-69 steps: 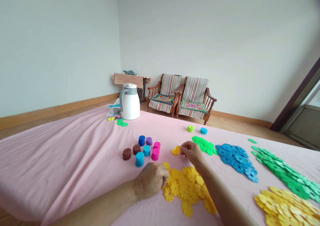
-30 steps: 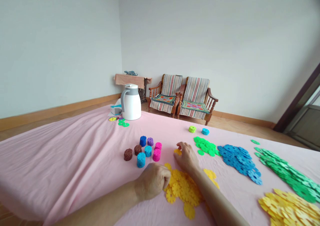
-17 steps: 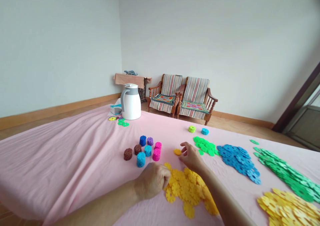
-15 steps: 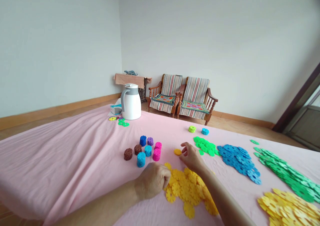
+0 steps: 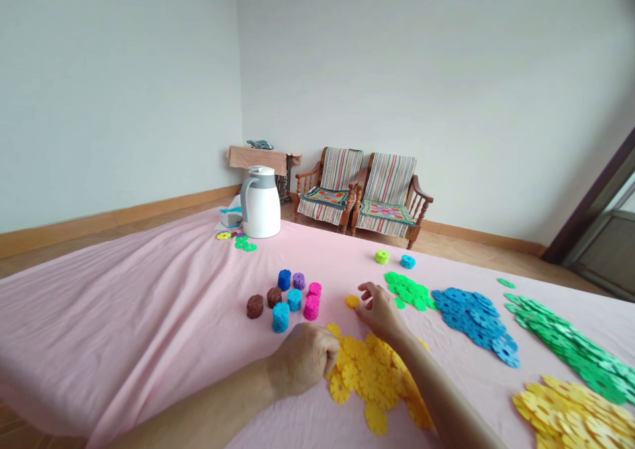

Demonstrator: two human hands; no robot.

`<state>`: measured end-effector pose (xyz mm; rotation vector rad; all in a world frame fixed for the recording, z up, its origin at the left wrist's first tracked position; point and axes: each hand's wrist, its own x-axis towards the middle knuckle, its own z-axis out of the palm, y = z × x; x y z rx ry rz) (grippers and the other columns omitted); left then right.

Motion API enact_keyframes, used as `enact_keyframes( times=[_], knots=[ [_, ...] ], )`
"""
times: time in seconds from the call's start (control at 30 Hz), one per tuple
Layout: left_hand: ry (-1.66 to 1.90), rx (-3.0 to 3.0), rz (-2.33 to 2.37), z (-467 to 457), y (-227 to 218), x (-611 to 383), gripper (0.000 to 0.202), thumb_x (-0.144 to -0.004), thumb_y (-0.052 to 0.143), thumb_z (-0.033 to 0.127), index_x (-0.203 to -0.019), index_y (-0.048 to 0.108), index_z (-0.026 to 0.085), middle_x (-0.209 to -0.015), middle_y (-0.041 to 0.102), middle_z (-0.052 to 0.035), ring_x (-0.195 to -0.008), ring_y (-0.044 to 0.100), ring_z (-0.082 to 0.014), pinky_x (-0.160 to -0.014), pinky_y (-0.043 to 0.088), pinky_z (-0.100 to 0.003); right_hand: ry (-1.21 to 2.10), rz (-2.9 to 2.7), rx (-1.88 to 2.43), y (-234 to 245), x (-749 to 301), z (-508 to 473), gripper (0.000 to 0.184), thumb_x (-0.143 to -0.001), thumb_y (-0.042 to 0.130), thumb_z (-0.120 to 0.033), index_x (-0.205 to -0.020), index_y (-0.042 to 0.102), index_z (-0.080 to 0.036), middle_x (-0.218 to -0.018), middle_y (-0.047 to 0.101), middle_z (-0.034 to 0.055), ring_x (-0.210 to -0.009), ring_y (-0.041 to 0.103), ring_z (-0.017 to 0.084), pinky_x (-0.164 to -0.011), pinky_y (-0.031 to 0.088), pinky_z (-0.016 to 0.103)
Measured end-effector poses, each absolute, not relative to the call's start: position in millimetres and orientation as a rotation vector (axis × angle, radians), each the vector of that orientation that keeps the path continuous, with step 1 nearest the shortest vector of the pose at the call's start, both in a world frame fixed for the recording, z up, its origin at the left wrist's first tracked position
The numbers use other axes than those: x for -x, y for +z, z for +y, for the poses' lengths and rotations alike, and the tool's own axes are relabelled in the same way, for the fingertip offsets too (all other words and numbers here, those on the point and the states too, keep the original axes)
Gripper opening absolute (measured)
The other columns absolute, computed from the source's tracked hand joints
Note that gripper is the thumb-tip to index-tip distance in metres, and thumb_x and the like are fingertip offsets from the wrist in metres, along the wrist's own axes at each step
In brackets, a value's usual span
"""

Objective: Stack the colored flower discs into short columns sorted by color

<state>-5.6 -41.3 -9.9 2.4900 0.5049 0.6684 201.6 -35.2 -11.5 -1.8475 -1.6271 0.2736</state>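
My left hand (image 5: 308, 358) is closed in a fist at the left edge of a pile of yellow flower-shaped plastic discs (image 5: 370, 369). Whatever its fingers hold, if anything, is hidden. Beyond that pile, my right hand (image 5: 381, 311) has its thumb and fingers apart, right beside a small yellow disc piece (image 5: 352, 301) on the cloth; whether the thumb touches it I cannot tell. Left of it stand several short stacks of discs: pink (image 5: 312, 307), light blue (image 5: 280, 318), dark blue (image 5: 284, 279), purple (image 5: 298, 280) and brown (image 5: 254, 306).
A pink cloth (image 5: 188, 317) covers the table. Rightward lie bright green (image 5: 409, 291), blue (image 5: 471, 320), darker green (image 5: 565, 343) and more yellow discs (image 5: 580, 409). Lime (image 5: 381, 256) and blue stacks (image 5: 407, 262) stand farther back. A white jug (image 5: 264, 207) stands behind, near a box (image 5: 230, 217).
Both hands keep nearly the same place and pose. The view has shifted very slightly; the discs and stacks lie as before.
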Motion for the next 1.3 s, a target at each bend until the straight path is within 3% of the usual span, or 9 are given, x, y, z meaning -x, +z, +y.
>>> enact_keyframes(
  times=[0.13, 0.27, 0.6, 1.0, 1.1, 1.2, 1.3],
  knots=[
    [0.651, -2.485, 0.51, -41, -9, 5, 0.021, -0.052, 0.034, -0.002, -0.045, 0.045, 0.015, -0.049, 0.055, 0.0031, -0.05, 0.049, -0.0081, -0.051, 0.031, -0.017, 0.178, -1.854, 1.795, -11, -203, -34, 0.043, -0.067, 0.052, -0.007, -0.107, 0.06, -0.02, -0.107, 0.059, 0.0083, -0.091, 0.055, 0.018, -0.082, 0.041, 0.03],
    [0.642, -2.49, 0.533, -41, -8, 6, 0.021, -0.052, 0.034, -0.002, -0.045, 0.045, 0.015, -0.049, 0.055, 0.003, -0.05, 0.049, -0.0084, -0.052, 0.032, -0.018, 0.23, -2.02, 1.733, -6, -199, -35, 0.047, -0.069, 0.045, -0.003, -0.108, 0.062, -0.025, -0.113, 0.058, 0.0053, -0.103, 0.05, 0.02, -0.088, 0.037, 0.031],
    [0.644, -2.478, 0.522, -41, -9, 6, 0.021, -0.053, 0.034, -0.002, -0.045, 0.046, 0.015, -0.049, 0.055, 0.0029, -0.05, 0.05, -0.0084, -0.052, 0.032, -0.018, 0.257, -2.036, 1.662, -4, -196, -33, 0.031, -0.071, 0.048, -0.006, -0.093, 0.066, -0.017, -0.1, 0.062, 0.0078, -0.097, 0.052, 0.019, -0.086, 0.037, 0.027],
    [0.628, -2.479, 0.541, -42, -7, 6, 0.022, -0.052, 0.034, -0.002, -0.045, 0.047, 0.015, -0.05, 0.057, 0.0028, -0.05, 0.051, -0.0084, -0.052, 0.033, -0.017, 0.188, -1.992, 1.683, 11, -197, -42, 0.026, -0.069, 0.053, -0.009, -0.091, 0.067, -0.016, -0.095, 0.064, 0.009, -0.091, 0.055, 0.019, -0.083, 0.041, 0.029],
    [0.604, -2.467, 0.555, -43, -5, 6, 0.023, -0.052, 0.034, -0.001, -0.045, 0.048, 0.015, -0.051, 0.058, 0.0022, -0.05, 0.052, -0.0085, -0.052, 0.034, -0.017, 0.45, -2.045, 1.685, 28, -197, -53, 0.014, -0.069, 0.053, -0.013, -0.073, 0.066, -0.015, -0.072, 0.064, 0.0044, -0.069, 0.058, 0.014, -0.067, 0.044, 0.024],
    [0.582, -2.452, 0.579, -44, -4, 6, 0.023, -0.053, 0.033, -0.001, -0.045, 0.049, 0.014, -0.051, 0.058, 0.002, -0.051, 0.052, -0.0084, -0.052, 0.034, -0.017, 0.753, -2.197, 1.609, 40, -192, -61, 0.014, -0.064, 0.062, -0.018, -0.077, 0.067, -0.017, -0.072, 0.064, 0.0015, -0.067, 0.057, 0.013, -0.06, 0.043, 0.022],
    [0.562, -2.447, 0.595, -44, -3, 6, 0.024, -0.054, 0.034, -0.002, -0.046, 0.049, 0.014, -0.052, 0.059, 0.0022, -0.051, 0.053, -0.0083, -0.052, 0.034, -0.017, 0.834, -2.26, 1.594, 40, -188, -63, 0.023, -0.058, 0.068, -0.02, -0.081, 0.067, -0.018, -0.073, 0.063, 0.0004, -0.068, 0.056, 0.013, -0.057, 0.042, 0.021]
  ],
)
